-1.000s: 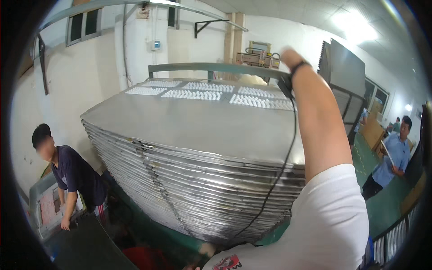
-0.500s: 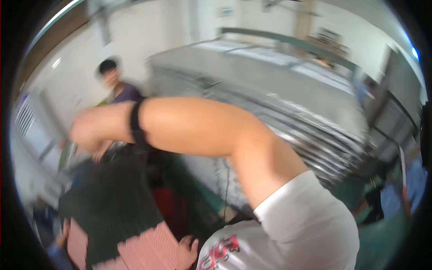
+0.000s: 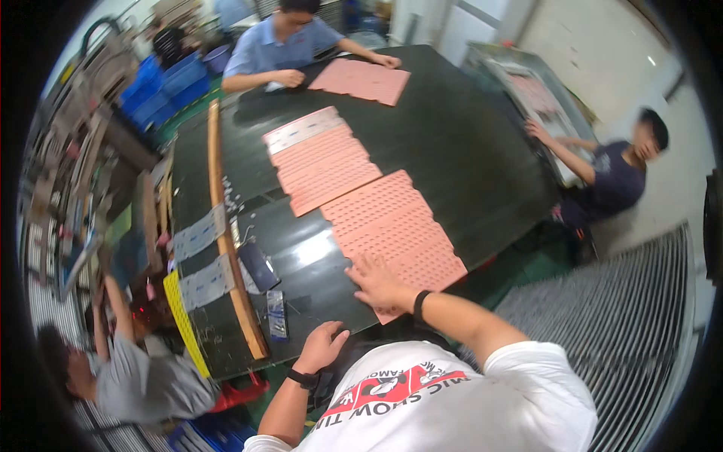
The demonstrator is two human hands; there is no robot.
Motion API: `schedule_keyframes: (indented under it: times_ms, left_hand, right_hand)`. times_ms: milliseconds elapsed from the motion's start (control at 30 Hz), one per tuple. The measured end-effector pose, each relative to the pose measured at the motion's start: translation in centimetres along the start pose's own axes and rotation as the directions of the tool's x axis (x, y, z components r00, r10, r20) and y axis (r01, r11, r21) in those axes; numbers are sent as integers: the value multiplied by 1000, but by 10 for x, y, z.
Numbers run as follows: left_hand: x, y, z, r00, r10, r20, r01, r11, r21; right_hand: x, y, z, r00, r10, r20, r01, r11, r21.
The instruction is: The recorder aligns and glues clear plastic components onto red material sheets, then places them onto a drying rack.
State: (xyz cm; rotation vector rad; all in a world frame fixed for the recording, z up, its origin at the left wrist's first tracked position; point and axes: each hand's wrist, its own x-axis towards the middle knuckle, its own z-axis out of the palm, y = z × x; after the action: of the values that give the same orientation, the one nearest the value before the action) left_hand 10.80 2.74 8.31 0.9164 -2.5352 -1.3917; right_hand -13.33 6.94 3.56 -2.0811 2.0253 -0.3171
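Note:
My right hand (image 3: 380,282) lies flat with fingers spread on the near end of a pink perforated sheet (image 3: 403,226). The sheet rests on a dark table (image 3: 482,128), its near corner by the table's edge. My left hand (image 3: 324,346) is at that same edge, left of the sheet and apart from it, its fingers loosely extended and thumb apart. Nothing shows in it. Just beyond lies a second pink sheet (image 3: 320,166) with a white printed strip (image 3: 305,130) at its far end, touching or nearly touching the first.
A wooden bar (image 3: 222,218) runs along the table's left side, near a dark phone-like slab (image 3: 258,266) and a small blue packet (image 3: 276,315). Across the table a person handles another pink sheet (image 3: 361,80). Other people are at left and right. A metal rack (image 3: 595,316) stands at right.
The view has swung left onto the table. My right arm, earlier raised and stretched leftward in a blur, has come down, and its hand now rests on the pink sheet.

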Motion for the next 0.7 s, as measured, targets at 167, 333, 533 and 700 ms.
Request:
schedule_keyframes:
  times_ms: [167, 333, 533, 700]
  left_hand:
    - [-3, 10, 14, 983, -183, 13, 184, 981, -62]
    - [40, 11, 25, 969, -70, -237, 56, 996, -66]
    - [140, -5, -1, 896, -243, -371, 206, 969, -137]
    - [218, -70, -38, 692, -318, -649, 233, 948, -216]
  right_hand:
    - [-4, 7, 26, 996, -10, 90, 11, 1000, -15]
    - [-26, 86, 7, 995, 79, -63, -85, 992, -94]
    - [-37, 196, -43, 886, 459, -67, -462, 859, -220]
    - [34, 227, -60, 935, 339, -99, -322, 933, 160]
